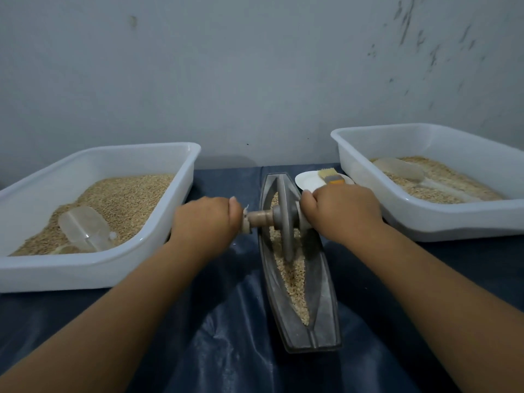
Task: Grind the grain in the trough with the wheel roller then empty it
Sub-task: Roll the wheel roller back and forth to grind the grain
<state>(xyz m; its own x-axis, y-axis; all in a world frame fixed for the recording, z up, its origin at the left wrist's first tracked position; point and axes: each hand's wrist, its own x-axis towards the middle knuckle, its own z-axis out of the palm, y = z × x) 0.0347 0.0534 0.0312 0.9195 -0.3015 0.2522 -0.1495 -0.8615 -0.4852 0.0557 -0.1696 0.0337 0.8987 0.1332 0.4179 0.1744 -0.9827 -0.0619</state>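
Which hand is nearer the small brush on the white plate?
Right. The right hand grips the roller's handle just in front of the brush; the left hand grips the opposite handle, across the trough.

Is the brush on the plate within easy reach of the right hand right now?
Probably yes: the brush lies on the plate just beyond the right hand, nothing between, but that hand grips the roller handle.
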